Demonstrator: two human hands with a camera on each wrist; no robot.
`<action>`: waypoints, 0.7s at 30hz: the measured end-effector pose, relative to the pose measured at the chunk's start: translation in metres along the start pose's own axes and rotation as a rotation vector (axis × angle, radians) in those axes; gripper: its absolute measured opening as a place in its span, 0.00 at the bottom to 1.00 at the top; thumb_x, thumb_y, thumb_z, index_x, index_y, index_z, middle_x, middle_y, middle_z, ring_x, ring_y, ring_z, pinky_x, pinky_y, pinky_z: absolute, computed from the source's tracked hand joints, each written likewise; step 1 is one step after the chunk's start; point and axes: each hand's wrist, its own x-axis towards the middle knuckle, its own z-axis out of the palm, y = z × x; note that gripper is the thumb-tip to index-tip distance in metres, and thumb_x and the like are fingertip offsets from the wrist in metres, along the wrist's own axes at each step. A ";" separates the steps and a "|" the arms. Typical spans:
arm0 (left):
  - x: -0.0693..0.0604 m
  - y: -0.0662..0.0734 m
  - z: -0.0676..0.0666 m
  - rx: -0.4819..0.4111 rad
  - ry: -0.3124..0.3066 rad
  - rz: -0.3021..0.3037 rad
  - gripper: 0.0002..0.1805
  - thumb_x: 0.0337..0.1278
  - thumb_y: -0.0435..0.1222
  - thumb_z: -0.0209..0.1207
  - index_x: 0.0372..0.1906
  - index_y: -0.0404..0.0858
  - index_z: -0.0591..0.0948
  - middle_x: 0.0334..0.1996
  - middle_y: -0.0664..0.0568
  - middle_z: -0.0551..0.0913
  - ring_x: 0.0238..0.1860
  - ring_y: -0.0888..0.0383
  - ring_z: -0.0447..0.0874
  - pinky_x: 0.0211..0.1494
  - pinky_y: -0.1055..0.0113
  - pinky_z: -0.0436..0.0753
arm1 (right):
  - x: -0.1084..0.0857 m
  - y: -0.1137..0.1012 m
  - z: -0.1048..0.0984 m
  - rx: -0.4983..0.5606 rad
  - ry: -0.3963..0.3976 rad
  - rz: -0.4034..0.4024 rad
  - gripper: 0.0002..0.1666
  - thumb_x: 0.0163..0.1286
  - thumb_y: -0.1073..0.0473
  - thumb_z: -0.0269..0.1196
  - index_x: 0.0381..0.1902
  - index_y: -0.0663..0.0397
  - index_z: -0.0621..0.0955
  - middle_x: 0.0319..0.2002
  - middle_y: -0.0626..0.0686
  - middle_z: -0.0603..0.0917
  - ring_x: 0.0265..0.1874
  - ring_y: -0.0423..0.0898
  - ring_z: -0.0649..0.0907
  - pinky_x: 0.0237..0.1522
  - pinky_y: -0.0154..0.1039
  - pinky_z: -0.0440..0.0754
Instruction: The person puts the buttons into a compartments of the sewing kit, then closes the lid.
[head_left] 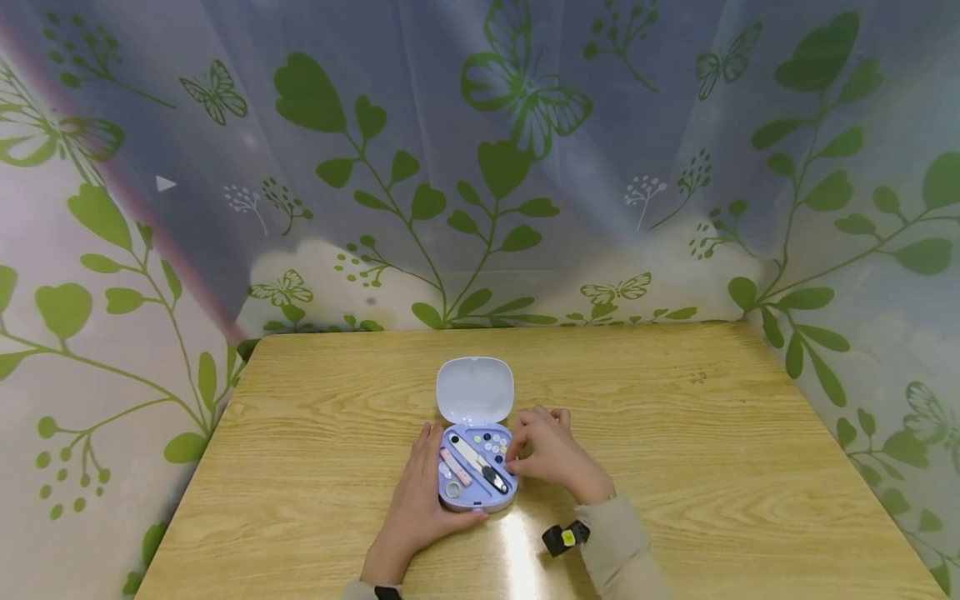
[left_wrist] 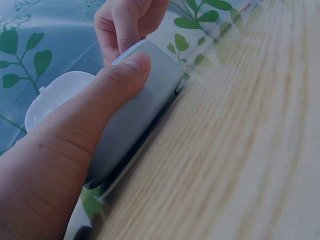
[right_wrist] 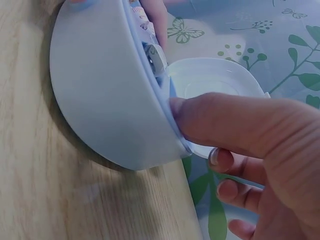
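A lilac sewing box (head_left: 478, 502) stands on the table, its white lid (head_left: 475, 390) raised at the back. My left hand (head_left: 417, 498) grips it, fingers along the left side and thumb (left_wrist: 136, 64) on the front wall. My right hand (head_left: 551, 450) is at the box's right edge with thumb and forefinger close together. Its thumb (right_wrist: 200, 117) touches the rim in the right wrist view; whether anything is pinched is hidden. Inside lie white and dark buttons (head_left: 492, 442), a long silver-and-black tool (head_left: 480, 463), a pink-and-white strip (head_left: 455, 467) and a ring-shaped piece (head_left: 452, 489).
The wood-grain table (head_left: 300, 467) extends to both sides of the box. A curtain (head_left: 450, 192) printed with green leaves and butterflies hangs behind and at the sides. A black band with a yellow piece (head_left: 567, 537) is at the right wrist.
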 end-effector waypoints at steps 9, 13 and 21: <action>-0.001 0.000 0.000 -0.002 -0.004 -0.009 0.77 0.27 0.76 0.66 0.80 0.37 0.47 0.78 0.40 0.50 0.78 0.46 0.43 0.77 0.47 0.53 | -0.004 -0.002 0.001 0.002 0.030 -0.005 0.10 0.50 0.57 0.78 0.18 0.39 0.85 0.26 0.40 0.70 0.34 0.41 0.67 0.51 0.54 0.57; -0.001 0.000 0.000 -0.004 0.001 -0.001 0.77 0.27 0.75 0.67 0.79 0.37 0.48 0.78 0.39 0.50 0.78 0.46 0.44 0.77 0.47 0.53 | -0.006 -0.002 0.002 0.015 0.058 -0.005 0.10 0.49 0.57 0.78 0.18 0.39 0.86 0.28 0.40 0.70 0.35 0.41 0.67 0.52 0.53 0.57; 0.000 0.001 -0.001 -0.021 0.008 0.004 0.77 0.26 0.74 0.69 0.79 0.36 0.49 0.78 0.39 0.51 0.78 0.44 0.44 0.76 0.46 0.53 | -0.009 0.001 -0.006 0.058 0.162 -0.041 0.09 0.46 0.60 0.80 0.20 0.42 0.87 0.29 0.38 0.71 0.37 0.42 0.70 0.53 0.56 0.57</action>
